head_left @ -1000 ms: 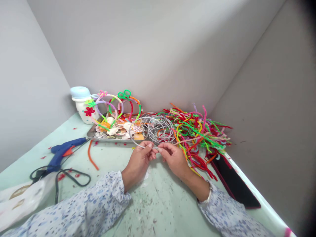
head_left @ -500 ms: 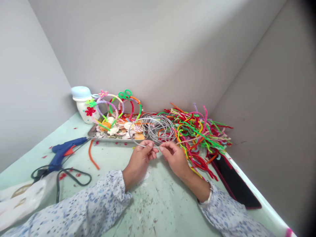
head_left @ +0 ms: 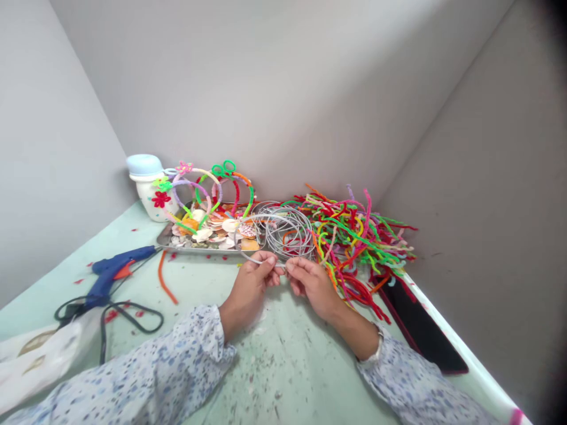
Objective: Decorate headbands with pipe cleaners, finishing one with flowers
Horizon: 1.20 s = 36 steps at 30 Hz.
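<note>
A coil of grey coated wire [head_left: 286, 233] stands just above the hands, beside a heap of pipe cleaners [head_left: 358, 236]. Its free end is pinched in the closed fingers of the left hand [head_left: 250, 283] and the right hand [head_left: 312, 286] — forearms angled inward, low over the desk [head_left: 274, 378].

A blue glue gun [head_left: 110, 273] near a steel tray [head_left: 199, 251] of seashells [head_left: 217, 227]
</note>
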{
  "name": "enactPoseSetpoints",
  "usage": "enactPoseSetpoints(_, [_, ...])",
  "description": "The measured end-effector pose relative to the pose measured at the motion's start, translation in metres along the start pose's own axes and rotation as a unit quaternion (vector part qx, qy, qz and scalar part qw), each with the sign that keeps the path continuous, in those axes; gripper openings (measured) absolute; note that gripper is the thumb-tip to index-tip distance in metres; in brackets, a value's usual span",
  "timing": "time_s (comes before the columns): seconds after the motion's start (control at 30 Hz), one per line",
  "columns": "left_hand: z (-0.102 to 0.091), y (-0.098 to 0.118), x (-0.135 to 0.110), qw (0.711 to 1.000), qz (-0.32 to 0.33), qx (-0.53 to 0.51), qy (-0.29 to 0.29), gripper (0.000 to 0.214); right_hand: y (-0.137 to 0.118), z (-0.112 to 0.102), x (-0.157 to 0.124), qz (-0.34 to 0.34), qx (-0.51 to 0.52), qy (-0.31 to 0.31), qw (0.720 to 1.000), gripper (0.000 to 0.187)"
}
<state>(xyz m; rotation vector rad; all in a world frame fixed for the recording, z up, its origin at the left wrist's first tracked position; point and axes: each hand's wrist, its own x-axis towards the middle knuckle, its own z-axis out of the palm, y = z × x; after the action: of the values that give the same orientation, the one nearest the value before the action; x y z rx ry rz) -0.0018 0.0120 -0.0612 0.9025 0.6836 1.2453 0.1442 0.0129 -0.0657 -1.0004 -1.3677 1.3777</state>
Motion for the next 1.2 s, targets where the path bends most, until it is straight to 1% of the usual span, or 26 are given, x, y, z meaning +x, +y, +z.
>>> enactPoseSetpoints(0.23, [-0.0036, -0.0008, 0.0018, 0.999, 0.011, 0.052, -0.004, 0.014, 0.0037, -0.002, 0.0019, 0.037, 0.065, -0.033, 0.997, 0.019])
enactPoseSetpoints(0.33, [-0.0039, -0.0011, 0.0021, 0.998, 0.013, 0.055, -0.001, 0.014, 0.0021, -0.0021, 0.0016, 0.033, 0.063, -0.02, 0.997, 0.018])
enactPoseSetpoints(0.47, [-0.004, -0.0018, 0.0027, 0.999, 0.015, 0.05, 0.005, 0.013, 0.002, -0.002, 0.002, 0.018, 0.03, 0.007, 0.999, 0.022])
enactPoseSetpoints(0.6, [-0.0041, -0.0017, 0.0031, 0.999, 0.013, 0.05, 0.012, 0.015, 0.0028, -0.0016, 0.0026, 0.031, 0.029, 0.007, 0.999, 0.025])
enactPoseSetpoints(0.87, [-0.0046, -0.0032, 0.0026, 0.998, 0.015, 0.066, 0.004, 0.014, 0.0009, -0.0008, 0.0038, 0.07, 0.128, -0.018, 0.989, 0.02])
enactPoseSetpoints(1.07, [-0.0048, -0.0033, 0.0028, 0.997, 0.017, 0.076, -0.007, 0.014, -0.0003, -0.0023, 0.0048, 0.083, 0.189, -0.045, 0.977, 0.017])
enactPoseSetpoints(1.2, [-0.0036, -0.0024, 0.0028, 0.996, 0.015, 0.086, -0.013, 0.014, 0.0014, -0.0034, 0.0056, 0.087, 0.212, -0.061, 0.971, 0.015])
